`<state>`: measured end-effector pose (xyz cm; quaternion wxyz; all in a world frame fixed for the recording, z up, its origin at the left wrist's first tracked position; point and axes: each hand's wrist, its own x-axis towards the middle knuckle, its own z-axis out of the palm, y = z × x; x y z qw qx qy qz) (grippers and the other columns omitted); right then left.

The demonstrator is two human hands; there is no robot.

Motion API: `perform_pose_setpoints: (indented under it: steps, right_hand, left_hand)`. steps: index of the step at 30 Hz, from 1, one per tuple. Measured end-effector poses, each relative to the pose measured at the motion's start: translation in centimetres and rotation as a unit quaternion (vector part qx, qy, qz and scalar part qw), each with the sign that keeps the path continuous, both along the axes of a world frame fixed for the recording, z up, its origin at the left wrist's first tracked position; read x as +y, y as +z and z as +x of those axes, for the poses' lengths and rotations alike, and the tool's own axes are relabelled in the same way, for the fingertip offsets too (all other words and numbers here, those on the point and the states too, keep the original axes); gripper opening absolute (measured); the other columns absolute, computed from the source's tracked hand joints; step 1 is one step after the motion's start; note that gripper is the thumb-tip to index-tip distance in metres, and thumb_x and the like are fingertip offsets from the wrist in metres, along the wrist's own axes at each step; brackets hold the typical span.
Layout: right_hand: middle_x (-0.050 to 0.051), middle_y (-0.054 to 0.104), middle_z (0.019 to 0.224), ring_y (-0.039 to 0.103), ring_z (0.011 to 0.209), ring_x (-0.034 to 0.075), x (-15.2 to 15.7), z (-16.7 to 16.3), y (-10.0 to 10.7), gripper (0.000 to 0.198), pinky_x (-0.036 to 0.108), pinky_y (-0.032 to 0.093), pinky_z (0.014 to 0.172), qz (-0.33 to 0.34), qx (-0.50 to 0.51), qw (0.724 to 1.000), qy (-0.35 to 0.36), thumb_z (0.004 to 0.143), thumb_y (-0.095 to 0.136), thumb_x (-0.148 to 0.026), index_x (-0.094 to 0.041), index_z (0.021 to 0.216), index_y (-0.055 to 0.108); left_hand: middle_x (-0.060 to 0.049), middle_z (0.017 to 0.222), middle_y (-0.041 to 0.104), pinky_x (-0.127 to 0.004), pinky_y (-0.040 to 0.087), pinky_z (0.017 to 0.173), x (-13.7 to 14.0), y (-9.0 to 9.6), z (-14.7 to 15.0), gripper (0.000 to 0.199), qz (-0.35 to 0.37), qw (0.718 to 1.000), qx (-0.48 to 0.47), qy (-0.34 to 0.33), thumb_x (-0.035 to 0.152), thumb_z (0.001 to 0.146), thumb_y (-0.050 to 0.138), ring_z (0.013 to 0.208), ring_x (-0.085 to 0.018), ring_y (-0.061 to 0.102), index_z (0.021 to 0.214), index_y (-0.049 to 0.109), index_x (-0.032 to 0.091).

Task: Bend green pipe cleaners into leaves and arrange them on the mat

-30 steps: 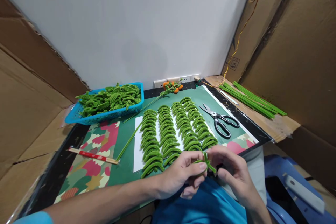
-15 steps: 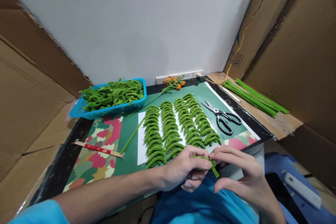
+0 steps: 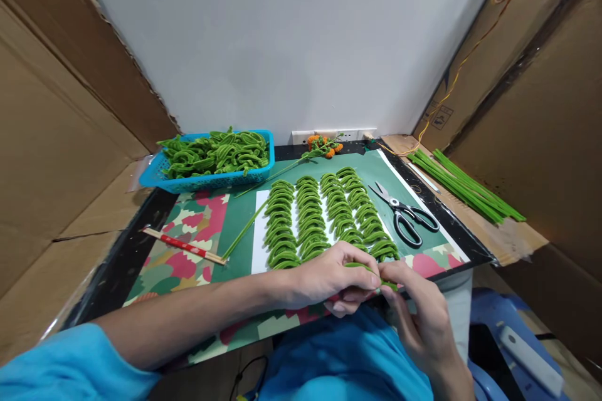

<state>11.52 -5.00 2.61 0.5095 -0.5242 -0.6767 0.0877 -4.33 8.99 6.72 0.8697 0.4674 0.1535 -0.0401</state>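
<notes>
At the table's front edge, my left hand (image 3: 345, 277) pinches a green pipe-cleaner leaf (image 3: 389, 286), whose curved part shows above my thumb. My right hand (image 3: 421, 304) meets it there, thumb and index finger closed on the leaf's other end. Fingers cover much of the piece. Just beyond my hands, similar curved green pipe-cleaner pieces (image 3: 308, 216) lie overlapped in several columns on white paper (image 3: 259, 244). Black-handled scissors (image 3: 399, 212) rest to the right of the columns, blades slightly apart.
A blue basket (image 3: 207, 183) heaped with green pieces stands back left. Wrapped chopsticks (image 3: 185, 245) lie at left, touching a green stem. An orange-flowered stem (image 3: 324, 145) lies by the wall sockets. Green stems (image 3: 463, 185) rest on cardboard at right. Cardboard walls (image 3: 61, 106) enclose both sides.
My right hand has closed from spread fingers to a pinch on the leaf's end. The view has shifted slightly, and the leaf's projecting end is now mostly covered.
</notes>
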Motion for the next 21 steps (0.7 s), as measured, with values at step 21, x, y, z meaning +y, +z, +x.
perform_pose_setpoints:
  steps: [21]
  right_hand:
    - [-0.004,0.052,0.065,0.047,0.053,0.011,0.4,-2.9,-1.3,0.02,0.025,0.038,0.054,0.094,0.049,0.988,-0.115,0.102,0.055,-0.008,-0.021,0.087,0.06]
  left_hand:
    - [0.006,0.057,0.056,-0.016,0.032,0.037,0.4,1.1,-0.3,0.036,0.091,0.995,-0.046,-0.011,0.046,0.09,0.083,0.043,-0.007,0.047,0.091,0.062,0.017]
